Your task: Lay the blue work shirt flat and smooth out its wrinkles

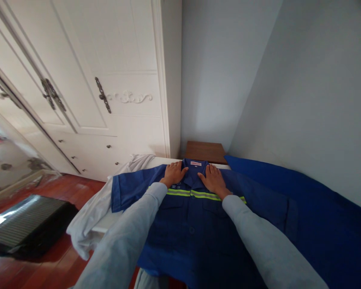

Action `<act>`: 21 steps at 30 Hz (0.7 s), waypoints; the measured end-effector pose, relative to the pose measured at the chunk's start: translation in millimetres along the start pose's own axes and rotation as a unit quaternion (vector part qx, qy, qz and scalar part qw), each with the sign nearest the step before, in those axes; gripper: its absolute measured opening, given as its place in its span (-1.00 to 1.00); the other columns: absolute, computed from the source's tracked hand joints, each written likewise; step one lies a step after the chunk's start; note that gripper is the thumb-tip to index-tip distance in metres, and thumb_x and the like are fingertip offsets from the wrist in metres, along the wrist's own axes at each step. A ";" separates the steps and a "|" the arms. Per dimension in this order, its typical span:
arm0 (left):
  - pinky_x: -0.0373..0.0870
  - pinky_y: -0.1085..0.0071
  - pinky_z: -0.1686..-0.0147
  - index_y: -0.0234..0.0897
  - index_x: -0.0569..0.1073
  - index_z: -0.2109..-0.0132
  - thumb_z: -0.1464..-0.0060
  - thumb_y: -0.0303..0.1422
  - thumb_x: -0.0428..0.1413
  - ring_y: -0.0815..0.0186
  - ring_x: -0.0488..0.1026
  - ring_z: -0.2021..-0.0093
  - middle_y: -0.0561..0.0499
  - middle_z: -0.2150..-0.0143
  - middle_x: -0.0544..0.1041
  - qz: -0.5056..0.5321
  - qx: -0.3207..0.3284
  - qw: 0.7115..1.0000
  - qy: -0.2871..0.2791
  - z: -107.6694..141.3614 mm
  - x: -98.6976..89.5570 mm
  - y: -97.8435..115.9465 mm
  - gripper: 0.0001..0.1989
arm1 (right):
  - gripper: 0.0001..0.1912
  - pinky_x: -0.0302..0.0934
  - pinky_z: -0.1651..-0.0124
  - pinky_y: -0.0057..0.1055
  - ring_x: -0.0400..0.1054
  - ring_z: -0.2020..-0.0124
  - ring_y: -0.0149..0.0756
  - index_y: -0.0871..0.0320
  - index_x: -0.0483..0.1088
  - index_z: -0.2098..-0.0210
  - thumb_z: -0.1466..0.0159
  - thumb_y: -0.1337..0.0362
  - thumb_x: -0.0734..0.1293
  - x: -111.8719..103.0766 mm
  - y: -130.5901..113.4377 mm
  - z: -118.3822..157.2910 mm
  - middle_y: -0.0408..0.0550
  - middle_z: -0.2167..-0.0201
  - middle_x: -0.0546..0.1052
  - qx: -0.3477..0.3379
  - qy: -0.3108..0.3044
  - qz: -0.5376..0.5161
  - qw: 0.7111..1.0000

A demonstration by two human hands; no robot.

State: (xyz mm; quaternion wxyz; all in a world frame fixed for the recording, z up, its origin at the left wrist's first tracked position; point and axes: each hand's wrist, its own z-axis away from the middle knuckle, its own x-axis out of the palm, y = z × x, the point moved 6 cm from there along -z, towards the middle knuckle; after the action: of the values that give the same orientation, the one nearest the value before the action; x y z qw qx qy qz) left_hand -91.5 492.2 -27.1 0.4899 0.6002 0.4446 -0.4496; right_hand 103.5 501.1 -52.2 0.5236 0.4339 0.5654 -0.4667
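With the bare left hand [173, 173] wide and palm down, thumb spread, resting on a dark-blue cloth work shirt [171, 222] beside its folded collar [193, 176], near the centre of the frame. On the other side of the collar, with the bare right hand [213, 179] equally wide, palm down, thumb turned inward. Laid out front up from the centre to the bottom of the frame, with yellow-green and grey bands [178, 192] across the chest and one sleeve reaching toward each side. Past the left-hand sleeve, down to the near edge of a flat white surface [107, 220], partly covered by a crumpled whitish cloth [88, 216] hanging over the side. At the right, up to a broad blue fabric [325, 208] rising toward the plain grey wall [313, 100]. Directly beyond the collar, close to a flat-topped brown wooden piece [206, 151]. Bounded at upper left by a tall white panelled wardrobe [132, 48] with dark metal handles. With room for moving above the shirt, and to its left over the glossy red wooden floor [81, 188], as far as a ribbed black object [27, 224] at lower left.
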 end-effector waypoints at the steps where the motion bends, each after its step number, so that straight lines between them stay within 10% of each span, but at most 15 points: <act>1: 0.15 0.00 -0.33 -0.31 0.12 -0.40 -0.26 0.08 -0.34 0.00 0.19 -0.36 -0.25 -0.38 0.20 -0.004 -0.001 1.000 -0.002 -0.6 1.6 1.3 -0.24 | -0.15 -0.30 -0.46 -0.09 -0.27 -0.46 0.01 0.48 -0.09 -0.44 -0.47 -0.14 -0.05 0.2 0.1 -0.3 0.23 -0.43 -0.12 0.001 -0.004 0.000 1.000; 6: -0.09 -0.06 -0.45 -0.26 -0.08 -0.47 -0.28 0.03 -0.37 0.07 -0.22 -0.52 -0.07 -0.51 -0.25 -0.015 0.062 0.998 -0.023 2.5 11.2 10.7 -0.25 | -0.16 -0.30 -0.45 -0.10 -0.26 -0.45 0.02 0.46 -0.07 -0.44 -0.47 -0.13 -0.04 0.0 0.1 -1.0 0.24 -0.43 -0.11 0.005 -0.005 0.012 1.000; 21: 0.06 0.01 -0.40 -0.24 0.16 -0.39 -0.28 0.05 -0.33 0.13 0.04 -0.44 -0.10 -0.44 0.12 -0.005 0.109 0.994 -0.025 -9.3 15.2 9.9 -0.29 | -0.15 0.06 -0.28 -0.05 0.10 -0.30 0.12 0.42 0.20 -0.31 -0.40 -0.23 0.08 -26.3 -2.0 -11.6 0.38 -0.27 0.19 0.019 -0.089 0.010 0.996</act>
State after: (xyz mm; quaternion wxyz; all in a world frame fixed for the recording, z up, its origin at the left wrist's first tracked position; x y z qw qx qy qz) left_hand -77.8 501.5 -39.0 0.4307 0.6364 0.3836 -0.5122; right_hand 101.4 512.0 -25.7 0.5682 0.4063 0.5028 -0.5092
